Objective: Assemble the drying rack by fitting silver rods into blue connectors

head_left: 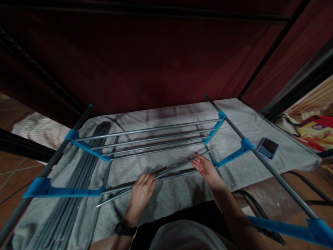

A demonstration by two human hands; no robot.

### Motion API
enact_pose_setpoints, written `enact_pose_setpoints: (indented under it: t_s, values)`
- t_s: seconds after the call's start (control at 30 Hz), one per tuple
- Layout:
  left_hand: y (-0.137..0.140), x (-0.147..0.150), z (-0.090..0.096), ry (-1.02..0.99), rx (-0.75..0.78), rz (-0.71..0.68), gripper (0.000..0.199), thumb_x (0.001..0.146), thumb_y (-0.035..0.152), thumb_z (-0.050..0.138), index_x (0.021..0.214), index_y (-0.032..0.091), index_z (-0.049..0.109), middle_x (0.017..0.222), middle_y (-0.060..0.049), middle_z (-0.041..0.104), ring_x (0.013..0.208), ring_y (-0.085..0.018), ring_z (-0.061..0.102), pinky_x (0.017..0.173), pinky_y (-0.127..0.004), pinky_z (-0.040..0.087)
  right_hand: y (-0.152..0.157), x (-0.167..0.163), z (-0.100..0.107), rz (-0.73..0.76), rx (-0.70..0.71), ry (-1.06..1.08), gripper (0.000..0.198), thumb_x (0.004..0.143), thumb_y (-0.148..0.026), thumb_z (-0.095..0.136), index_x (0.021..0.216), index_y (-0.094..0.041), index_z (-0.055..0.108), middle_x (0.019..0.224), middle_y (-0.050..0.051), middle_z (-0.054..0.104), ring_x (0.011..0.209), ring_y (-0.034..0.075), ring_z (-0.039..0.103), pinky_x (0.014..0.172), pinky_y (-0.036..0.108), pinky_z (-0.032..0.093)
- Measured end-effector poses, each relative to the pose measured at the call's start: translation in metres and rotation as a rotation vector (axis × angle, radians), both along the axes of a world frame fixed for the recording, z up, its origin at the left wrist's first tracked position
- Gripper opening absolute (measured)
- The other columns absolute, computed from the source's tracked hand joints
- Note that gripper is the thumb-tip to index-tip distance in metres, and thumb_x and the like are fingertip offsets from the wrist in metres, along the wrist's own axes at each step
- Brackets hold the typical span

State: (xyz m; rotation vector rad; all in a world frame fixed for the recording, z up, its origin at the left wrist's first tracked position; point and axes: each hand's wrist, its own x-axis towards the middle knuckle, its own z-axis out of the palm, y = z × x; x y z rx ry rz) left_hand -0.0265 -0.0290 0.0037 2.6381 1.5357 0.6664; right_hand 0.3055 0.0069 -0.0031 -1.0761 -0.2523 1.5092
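Note:
A rack frame of grey metal tubes with blue plastic brackets lies in front of me. My left hand (142,191) is closed around a loose metal tube (177,166) where it crosses a second tube (179,173) running between the two near brackets. Near the loose tube's right end, my right hand (205,169) pinches it between thumb and fingers. The tube slants, its left end sticking out low past my left hand. On either side are the left near bracket (65,192) and the right near bracket (235,154). Several crossbars (151,129) span the far brackets.
Several spare grey tubes (70,194) lie in a bundle at left on the grey blanket (166,114). A phone (267,148) rests at right, outside the frame. Another blue bracket (286,229) sits low right. Behind is a dark red panel (156,62).

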Motion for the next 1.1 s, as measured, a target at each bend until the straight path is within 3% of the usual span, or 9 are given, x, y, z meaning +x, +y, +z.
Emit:
enact_pose_setpoints:
  t_s: [0.23,0.77,1.1]
  values:
    - [0.003,-0.002,0.000,0.017,-0.031,-0.008,0.031,0.105,0.036,0.046,0.111,0.022,0.072,0.096,-0.007,0.076,0.093,-0.023,0.070,0.081,-0.037,0.056,-0.003,0.001,-0.002,-0.001,0.014,-0.027,0.021,0.075,-0.034,0.086,0.086,-0.025,0.071,0.088,0.004,0.078,0.085,0.020,0.075,0.083,0.033,0.062]
    - [0.007,0.002,0.000,0.011,-0.030,-0.008,0.037,0.106,0.041,0.042,0.112,0.022,0.074,0.097,-0.006,0.078,0.094,-0.024,0.072,0.085,-0.039,0.056,-0.014,-0.004,-0.001,-0.065,0.028,-0.020,0.021,0.072,-0.033,0.085,0.082,-0.024,0.069,0.083,0.002,0.078,0.081,0.019,0.074,0.079,0.031,0.060]
    - [0.008,-0.001,-0.001,-0.011,-0.015,-0.016,0.031,0.105,0.037,0.046,0.111,0.023,0.073,0.095,-0.007,0.077,0.092,-0.024,0.072,0.083,-0.038,0.056,-0.016,-0.006,0.000,-0.043,0.074,-0.029,0.023,0.070,-0.033,0.087,0.083,-0.024,0.071,0.088,0.002,0.079,0.085,0.019,0.074,0.081,0.032,0.060]
